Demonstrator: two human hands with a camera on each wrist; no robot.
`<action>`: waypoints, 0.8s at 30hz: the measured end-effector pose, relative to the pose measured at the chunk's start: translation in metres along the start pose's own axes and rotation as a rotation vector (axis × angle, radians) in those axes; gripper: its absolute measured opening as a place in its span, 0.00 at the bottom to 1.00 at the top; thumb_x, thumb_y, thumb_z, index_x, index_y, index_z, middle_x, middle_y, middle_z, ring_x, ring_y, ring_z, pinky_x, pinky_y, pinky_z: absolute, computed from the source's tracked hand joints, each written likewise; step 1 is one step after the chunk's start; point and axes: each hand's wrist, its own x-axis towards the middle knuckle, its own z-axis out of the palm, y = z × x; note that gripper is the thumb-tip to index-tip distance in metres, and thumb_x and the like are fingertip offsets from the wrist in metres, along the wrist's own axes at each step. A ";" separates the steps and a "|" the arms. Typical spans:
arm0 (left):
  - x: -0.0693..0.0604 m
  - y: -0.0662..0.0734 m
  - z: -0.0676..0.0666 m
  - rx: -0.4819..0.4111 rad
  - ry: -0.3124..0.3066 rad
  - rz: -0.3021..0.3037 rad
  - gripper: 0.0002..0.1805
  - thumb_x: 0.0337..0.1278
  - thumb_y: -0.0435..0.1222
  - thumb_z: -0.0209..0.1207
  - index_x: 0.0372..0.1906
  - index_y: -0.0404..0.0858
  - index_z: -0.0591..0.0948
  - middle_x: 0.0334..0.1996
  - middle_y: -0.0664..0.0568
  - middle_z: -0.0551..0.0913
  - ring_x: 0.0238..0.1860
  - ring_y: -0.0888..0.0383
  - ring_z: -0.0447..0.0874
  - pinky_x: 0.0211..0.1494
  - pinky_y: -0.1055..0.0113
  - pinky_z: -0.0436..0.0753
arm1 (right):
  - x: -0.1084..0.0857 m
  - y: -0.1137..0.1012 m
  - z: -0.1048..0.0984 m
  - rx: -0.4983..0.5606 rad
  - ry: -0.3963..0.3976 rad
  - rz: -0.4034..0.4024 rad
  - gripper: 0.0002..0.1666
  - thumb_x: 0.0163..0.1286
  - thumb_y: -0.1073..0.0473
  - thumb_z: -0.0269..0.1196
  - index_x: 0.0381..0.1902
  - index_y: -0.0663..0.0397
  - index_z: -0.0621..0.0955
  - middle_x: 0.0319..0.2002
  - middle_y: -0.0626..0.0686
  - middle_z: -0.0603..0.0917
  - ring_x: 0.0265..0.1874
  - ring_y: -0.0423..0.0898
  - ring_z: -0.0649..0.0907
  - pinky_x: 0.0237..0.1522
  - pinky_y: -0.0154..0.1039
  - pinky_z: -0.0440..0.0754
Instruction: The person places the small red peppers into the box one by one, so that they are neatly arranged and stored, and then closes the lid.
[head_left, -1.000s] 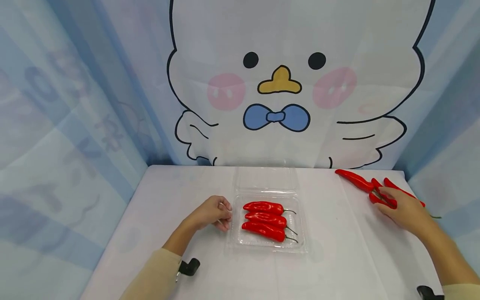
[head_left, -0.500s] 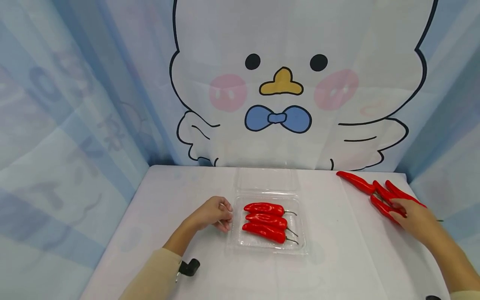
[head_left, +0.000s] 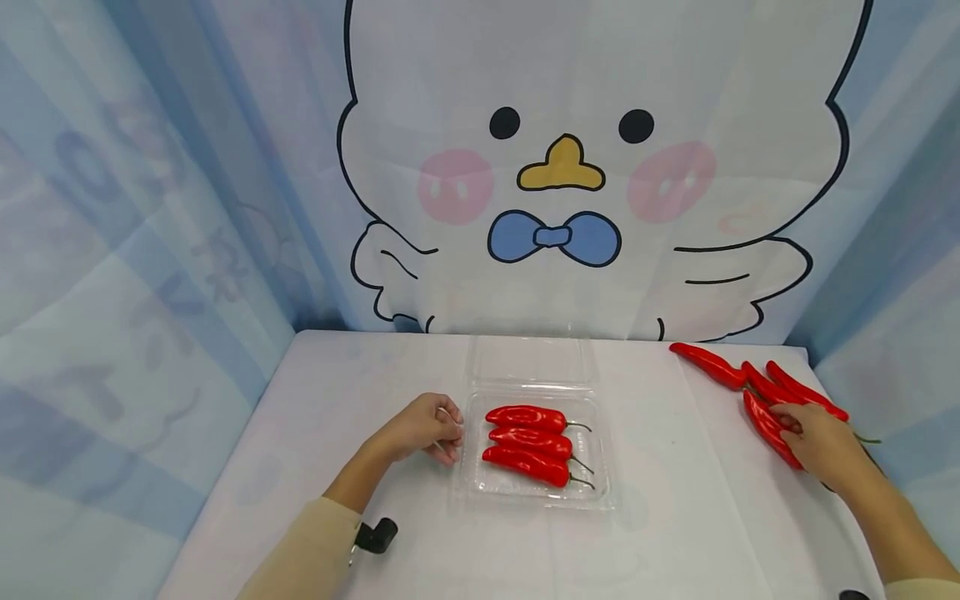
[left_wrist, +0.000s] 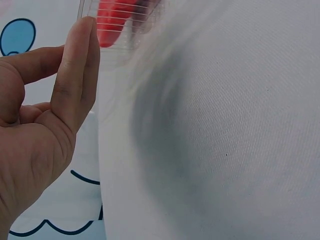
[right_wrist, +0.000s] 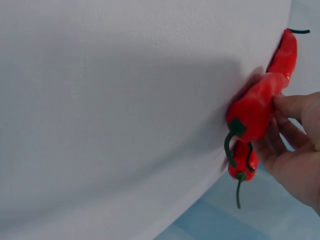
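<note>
My right hand (head_left: pixel 825 446) pinches a red chili pepper (head_left: pixel 767 427) between thumb and fingers at the table's right side. In the right wrist view that pepper (right_wrist: pixel 254 107) has its green stem towards the camera, with the thumb on its flank. Several other red peppers (head_left: pixel 708 364) lie close behind it. At the table's middle stands a clear plastic clamshell box (head_left: pixel 603 492), its lid (head_left: pixel 532 362) folded back. Three red peppers (head_left: pixel 528 440) lie side by side inside. My left hand (head_left: pixel 423 429) stays at the box's left edge, fingers nearly straight (left_wrist: pixel 72 75); firm contact is hard to tell.
A white cloth covers the table (head_left: pixel 675 533). Behind it hangs a curtain (head_left: pixel 555 300) with a cartoon bird print, and blue curtains (head_left: pixel 135 292) close in the left and right sides. The loose peppers lie near the table's right edge.
My right hand has drawn back towards the front right, and the pepper it holds has turned and come away from the others. The left hand and the box stay in place.
</note>
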 end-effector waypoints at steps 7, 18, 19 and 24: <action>0.000 0.000 0.000 -0.006 -0.001 -0.003 0.07 0.67 0.26 0.61 0.45 0.29 0.76 0.29 0.43 0.84 0.23 0.55 0.88 0.31 0.60 0.92 | -0.002 0.000 0.001 0.005 0.006 0.016 0.41 0.57 0.63 0.76 0.62 0.77 0.71 0.51 0.80 0.74 0.47 0.75 0.73 0.33 0.59 0.90; 0.000 0.000 0.000 -0.003 0.006 -0.002 0.08 0.66 0.25 0.61 0.45 0.30 0.75 0.29 0.42 0.85 0.23 0.55 0.88 0.31 0.59 0.92 | -0.005 0.000 0.005 0.055 -0.033 0.069 0.46 0.59 0.57 0.76 0.65 0.77 0.67 0.54 0.81 0.72 0.50 0.76 0.72 0.34 0.57 0.91; 0.000 0.000 0.000 -0.004 0.007 -0.001 0.08 0.66 0.25 0.61 0.45 0.30 0.75 0.29 0.42 0.85 0.23 0.55 0.87 0.31 0.59 0.92 | -0.005 0.001 0.005 0.055 -0.046 0.079 0.47 0.59 0.56 0.76 0.66 0.77 0.66 0.54 0.82 0.72 0.50 0.77 0.71 0.34 0.57 0.91; -0.001 0.000 0.001 -0.006 0.006 0.000 0.08 0.67 0.25 0.61 0.46 0.29 0.75 0.29 0.43 0.85 0.23 0.55 0.87 0.31 0.59 0.92 | -0.005 0.002 0.009 0.061 -0.094 0.127 0.52 0.60 0.51 0.76 0.68 0.79 0.64 0.55 0.83 0.69 0.52 0.79 0.69 0.36 0.58 0.91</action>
